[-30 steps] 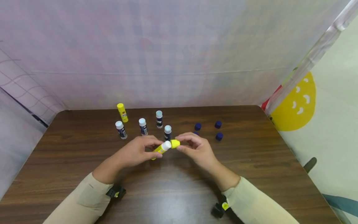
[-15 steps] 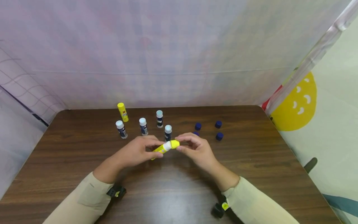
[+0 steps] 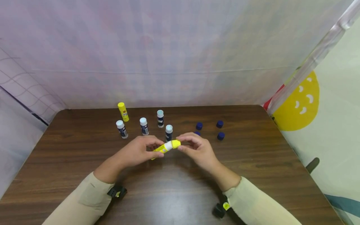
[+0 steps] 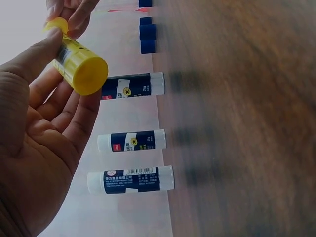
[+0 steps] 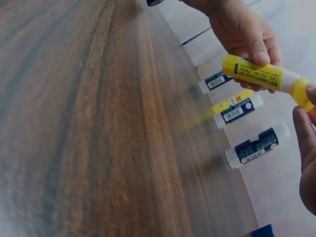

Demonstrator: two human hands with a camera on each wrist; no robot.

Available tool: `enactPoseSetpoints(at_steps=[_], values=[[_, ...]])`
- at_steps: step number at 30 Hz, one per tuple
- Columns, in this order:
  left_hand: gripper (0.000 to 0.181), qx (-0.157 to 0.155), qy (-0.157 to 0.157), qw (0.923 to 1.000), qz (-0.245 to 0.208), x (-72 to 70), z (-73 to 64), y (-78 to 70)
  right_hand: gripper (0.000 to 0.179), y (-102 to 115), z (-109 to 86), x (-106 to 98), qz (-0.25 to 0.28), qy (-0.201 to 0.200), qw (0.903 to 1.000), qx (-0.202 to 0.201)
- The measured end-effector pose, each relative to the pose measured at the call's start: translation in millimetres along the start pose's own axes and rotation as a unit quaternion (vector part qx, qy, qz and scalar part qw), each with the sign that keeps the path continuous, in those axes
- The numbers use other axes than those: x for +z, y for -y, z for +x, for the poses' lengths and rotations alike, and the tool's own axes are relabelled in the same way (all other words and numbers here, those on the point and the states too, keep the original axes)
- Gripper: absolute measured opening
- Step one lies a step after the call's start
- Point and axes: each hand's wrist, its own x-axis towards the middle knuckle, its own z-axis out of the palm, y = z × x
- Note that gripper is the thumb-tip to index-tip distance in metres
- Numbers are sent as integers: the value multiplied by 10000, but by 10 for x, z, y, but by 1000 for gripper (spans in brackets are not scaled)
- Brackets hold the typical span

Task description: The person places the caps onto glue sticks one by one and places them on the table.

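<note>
My left hand (image 3: pixel 137 150) grips a yellow glue stick (image 3: pixel 161 150) between thumb and fingers, tilted with its white neck up to the right. A yellow cap (image 3: pixel 176 144) is pinched by my right hand (image 3: pixel 200 150) at the neck's end, in line with the stick. Between cap and yellow body a white band shows; in the right wrist view the body (image 5: pixel 254 74) and the cap (image 5: pixel 299 94) meet at that band. The left wrist view looks onto the stick's round base (image 4: pixel 91 75). Both hands are above the brown table (image 3: pixel 253 175).
Behind the hands stand several navy glue sticks (image 3: pixel 144 127) with bare white tops, one (image 3: pixel 168 134) close beyond the held stick. A capped yellow glue stick (image 3: pixel 123 112) stands at the back left. Several navy caps (image 3: pixel 220 124) lie to the right, one partly hidden by the right hand.
The yellow cap and the white neck, end to end at an angle a second ago, have come into line and the cap now covers the neck's tip. Both hands barely moved.
</note>
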Motion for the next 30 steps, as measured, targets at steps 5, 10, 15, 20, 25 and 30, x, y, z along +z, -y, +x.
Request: enactPoseSetpoints(at_steps=[5,10,15,20,25,30], values=[[34,211,-116,9996,146,1,-2,15,26,-1,1,6,-88,-32,10000,27],[36,307,-194,9990,246,4,-1,32,26,1,3,8,-145,-49,9999,79],[37,332,-227,9987,302,3,-2,30,26,-1,1,9,-237,-39,9996,135],[38,310,-207,9987,333,-3,-8,22,26,-10,7,11,-324,-8,9993,165],[37,311,-174,9988,328,-1,-6,22,25,-4,6,12,-408,34,9990,206],[37,274,-101,9991,302,11,-10,17,25,-4,-3,20,-459,126,9986,215]])
